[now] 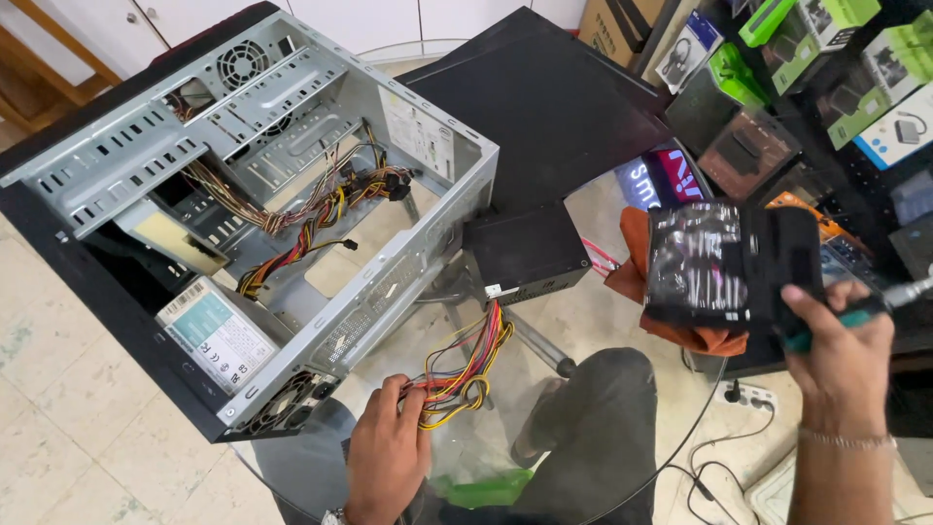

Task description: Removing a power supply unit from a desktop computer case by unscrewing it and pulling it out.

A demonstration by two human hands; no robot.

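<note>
Nearest us, our left hand [387, 452] pinches the coloured wire bundle [465, 374] on the glass table [583, 321], our right hand [841, 345] clamps a screwdriver [880, 303] beside the black tool case [729, 267], beyond them the open computer case [262, 194].

The computer case [292, 194] is showing bare, dull grey sheet metal; the wire bundle [465, 374] is gleaming in smooth coloured plastic. The glass tabletop [583, 321] is lying clear and glossy, an orange cloth [680, 335] is looking soft and matt.
</note>
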